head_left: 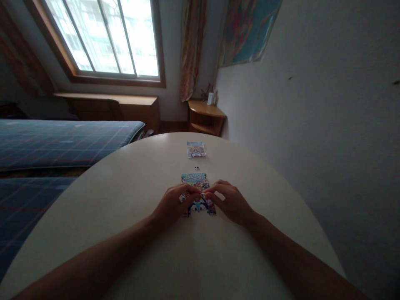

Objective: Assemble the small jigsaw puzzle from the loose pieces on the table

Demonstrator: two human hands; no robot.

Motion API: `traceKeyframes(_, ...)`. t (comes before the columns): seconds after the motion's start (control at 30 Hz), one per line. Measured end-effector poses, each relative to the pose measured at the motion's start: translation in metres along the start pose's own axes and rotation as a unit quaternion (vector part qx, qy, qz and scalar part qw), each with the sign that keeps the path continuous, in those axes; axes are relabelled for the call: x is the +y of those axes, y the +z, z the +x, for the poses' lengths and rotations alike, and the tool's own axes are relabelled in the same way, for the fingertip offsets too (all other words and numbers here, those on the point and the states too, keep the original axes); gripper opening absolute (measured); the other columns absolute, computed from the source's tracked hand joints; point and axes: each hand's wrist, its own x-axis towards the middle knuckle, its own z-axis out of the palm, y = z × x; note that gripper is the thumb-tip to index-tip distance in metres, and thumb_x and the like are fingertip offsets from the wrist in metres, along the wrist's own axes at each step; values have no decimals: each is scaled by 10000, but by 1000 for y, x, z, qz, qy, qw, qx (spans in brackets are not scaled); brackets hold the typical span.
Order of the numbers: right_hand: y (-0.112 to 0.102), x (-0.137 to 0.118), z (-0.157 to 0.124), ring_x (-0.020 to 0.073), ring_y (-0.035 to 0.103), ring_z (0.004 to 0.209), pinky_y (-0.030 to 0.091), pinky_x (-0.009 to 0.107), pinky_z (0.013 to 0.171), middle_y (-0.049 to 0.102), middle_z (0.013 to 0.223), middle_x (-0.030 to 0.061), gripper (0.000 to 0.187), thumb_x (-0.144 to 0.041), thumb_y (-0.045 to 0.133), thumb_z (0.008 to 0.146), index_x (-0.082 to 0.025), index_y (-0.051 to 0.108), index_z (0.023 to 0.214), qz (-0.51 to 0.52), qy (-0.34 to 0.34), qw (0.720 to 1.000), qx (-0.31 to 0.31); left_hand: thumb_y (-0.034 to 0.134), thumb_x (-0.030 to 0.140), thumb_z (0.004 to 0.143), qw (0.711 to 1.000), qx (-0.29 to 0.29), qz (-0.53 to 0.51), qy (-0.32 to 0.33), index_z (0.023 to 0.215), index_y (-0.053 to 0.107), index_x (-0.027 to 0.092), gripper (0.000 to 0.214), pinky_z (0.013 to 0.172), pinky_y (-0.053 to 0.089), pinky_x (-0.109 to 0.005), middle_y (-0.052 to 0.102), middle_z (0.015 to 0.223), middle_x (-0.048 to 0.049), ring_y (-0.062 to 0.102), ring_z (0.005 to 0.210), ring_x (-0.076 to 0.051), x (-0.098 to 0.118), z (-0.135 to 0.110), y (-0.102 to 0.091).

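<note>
My left hand (176, 202) and my right hand (230, 203) meet above a colourful printed sheet (195, 178) on the round table. Thumb and fingers of each are pinched together at a tiny pale piece between the fingertips, too small to name. Cartoon eyes and a blue beak-like shape show on the sheet's near part; the hands cover some of its middle. Just beyond the sheet lie a few tiny black and white pieces (196, 168). Farther back rests a small printed packet (196, 150) with similar colours.
A cream round table (134, 166) spreads under my arms. To the left is a bed with a blue plaid cover (62, 139). A wooden corner shelf (206, 109) stands past the table, and a white wall (312, 125) runs along the right.
</note>
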Motion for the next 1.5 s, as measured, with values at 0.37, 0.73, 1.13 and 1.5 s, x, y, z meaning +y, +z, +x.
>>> traceKeyframes(0.37,3,-1,-2,170,645,864,507,311,798,705,893,42,93,-226,609,916,-222,675,981,23,-19,999,13,589,227,897,1000,-7,-9,-20,862,665,185,94,747,511,-260,754,785,-5,701,741,-152,3,-1,1)
traceKeyframes(0.73,2,-1,0,165,641,850,512,311,788,706,879,31,112,-210,659,886,-223,677,995,27,-39,998,29,558,223,918,999,-17,-27,-22,942,678,187,127,784,512,-263,752,823,-12,701,796,-153,2,-1,0)
traceKeyframes(1.13,1,3,0,173,649,855,513,326,810,711,890,44,113,-274,632,907,-225,686,993,26,-9,1000,10,662,241,849,1000,8,27,1,996,704,200,158,749,523,-291,727,864,-39,669,788,-172,0,-1,0)
traceKeyframes(1.5,0,3,-1,220,612,1035,474,390,934,695,1066,75,289,-332,719,826,-220,655,1084,-11,-20,998,-58,624,195,867,996,48,73,-17,930,724,212,119,784,530,-293,746,884,-28,686,818,-179,-5,0,2)
